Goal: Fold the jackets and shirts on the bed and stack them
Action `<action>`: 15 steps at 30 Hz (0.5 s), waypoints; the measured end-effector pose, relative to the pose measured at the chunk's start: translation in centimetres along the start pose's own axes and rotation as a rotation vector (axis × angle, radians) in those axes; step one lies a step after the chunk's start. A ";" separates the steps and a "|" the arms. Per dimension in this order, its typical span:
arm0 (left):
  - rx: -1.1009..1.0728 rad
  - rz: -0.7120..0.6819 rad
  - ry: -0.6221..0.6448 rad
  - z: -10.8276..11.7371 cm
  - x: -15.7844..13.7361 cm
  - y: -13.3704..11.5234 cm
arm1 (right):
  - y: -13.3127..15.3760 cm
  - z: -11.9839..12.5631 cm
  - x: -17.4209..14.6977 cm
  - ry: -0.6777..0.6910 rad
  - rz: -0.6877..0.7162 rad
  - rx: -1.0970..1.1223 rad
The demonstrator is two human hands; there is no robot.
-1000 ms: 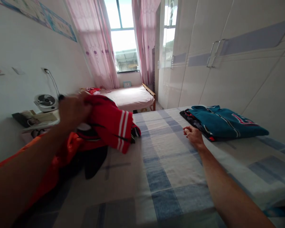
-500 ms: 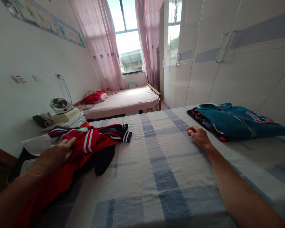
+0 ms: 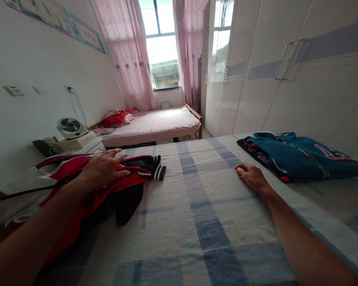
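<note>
A red, navy and white jacket (image 3: 119, 185) lies spread in loose folds at the left of the bed. My left hand (image 3: 100, 167) rests on top of it, fingers stretched and apart. Both navy cuffs with white stripes point toward the middle of the bed. Over on the right, my right hand (image 3: 250, 175) stays low on the checked sheet (image 3: 185, 222), its fingers curled in with nothing visible in them. Beyond that hand lies a folded teal zip jacket (image 3: 301, 157), on top of dark folded clothing (image 3: 258, 153).
A small fan (image 3: 71, 127) stands on a box beside the left wall. Farther back, a pink-covered bed (image 3: 155, 125) sits under the window, with pink curtains (image 3: 128, 59) on both sides. White wardrobe doors (image 3: 256, 99) line the right side.
My left hand has moved right and forward over the red jacket, and its fingers have spread. More white fabric now shows at the jacket's left. My right hand has hardly moved.
</note>
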State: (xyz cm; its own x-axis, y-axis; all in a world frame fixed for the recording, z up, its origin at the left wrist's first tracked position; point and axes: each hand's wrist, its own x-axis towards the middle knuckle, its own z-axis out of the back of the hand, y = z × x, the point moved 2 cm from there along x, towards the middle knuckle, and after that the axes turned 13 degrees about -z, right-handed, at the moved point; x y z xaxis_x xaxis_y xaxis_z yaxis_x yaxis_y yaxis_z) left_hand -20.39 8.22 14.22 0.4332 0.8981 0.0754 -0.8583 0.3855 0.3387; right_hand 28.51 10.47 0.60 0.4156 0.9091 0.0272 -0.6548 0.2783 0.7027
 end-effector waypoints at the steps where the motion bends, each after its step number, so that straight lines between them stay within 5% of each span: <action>1: -0.024 -0.029 0.057 -0.9 1.5 -0.4 | 0.1 0.0 -0.1 -0.001 0.002 -0.014; 7: -0.217 0.018 0.172 -4.7 7.3 -0.8 | 0.4 0.2 -0.4 0.004 0.015 -0.038; 15: -0.236 0.080 0.072 -4.2 7.5 0.4 | 0.6 -0.2 -0.5 0.026 0.053 -0.049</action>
State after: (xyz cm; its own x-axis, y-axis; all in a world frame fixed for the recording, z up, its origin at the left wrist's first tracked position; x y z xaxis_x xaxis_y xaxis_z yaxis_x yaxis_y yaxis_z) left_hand -18.64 16.04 11.02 0.3480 0.9372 0.0232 -0.9330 0.3438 0.1059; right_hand 27.77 10.26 0.91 0.3637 0.9305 0.0443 -0.7058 0.2442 0.6650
